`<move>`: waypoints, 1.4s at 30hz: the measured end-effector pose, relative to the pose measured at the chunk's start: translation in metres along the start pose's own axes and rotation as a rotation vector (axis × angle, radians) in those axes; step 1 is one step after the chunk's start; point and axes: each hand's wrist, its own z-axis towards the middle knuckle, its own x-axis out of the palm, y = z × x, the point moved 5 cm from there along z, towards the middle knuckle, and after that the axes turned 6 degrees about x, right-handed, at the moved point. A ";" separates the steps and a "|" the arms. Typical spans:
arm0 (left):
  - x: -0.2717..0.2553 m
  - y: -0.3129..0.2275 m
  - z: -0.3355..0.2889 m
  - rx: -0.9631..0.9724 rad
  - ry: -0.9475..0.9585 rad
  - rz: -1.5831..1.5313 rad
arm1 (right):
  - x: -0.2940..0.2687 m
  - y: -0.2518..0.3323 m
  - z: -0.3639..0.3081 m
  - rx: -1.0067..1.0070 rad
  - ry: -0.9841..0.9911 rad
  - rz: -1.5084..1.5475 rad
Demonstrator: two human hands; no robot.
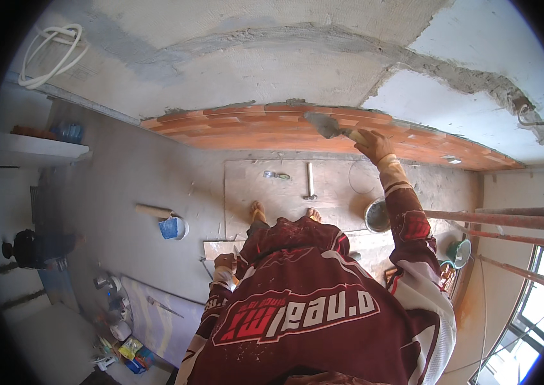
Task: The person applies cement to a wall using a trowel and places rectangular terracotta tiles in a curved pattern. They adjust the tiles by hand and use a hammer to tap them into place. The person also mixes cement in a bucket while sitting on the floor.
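My right hand is wrapped round the handle of a pointing trowel, arm stretched forward. The trowel's grey, mortar-smeared blade lies against or just in front of the band of orange-brown brick tiles on the wall. Grey mortar runs unevenly along the band's top edge. Low beside my left hip, my left hand is closed; what it holds, if anything, is hidden. A dark bucket stands on the floor below my right forearm.
A hammer and a small green-handled tool lie on the floor board ahead of my feet. A white bucket stands left, a green bucket right. Reddish poles cross at right. Another person is far left.
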 end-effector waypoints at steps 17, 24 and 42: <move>0.043 -0.009 -0.034 -0.184 0.151 0.274 | -0.002 -0.004 -0.063 0.187 0.000 -0.036; 0.026 0.003 -0.001 -0.113 0.512 0.707 | 0.079 0.041 -0.212 0.668 0.313 -0.054; -0.083 0.081 0.242 -0.311 0.194 0.380 | 0.093 0.127 -0.490 2.011 -0.139 0.503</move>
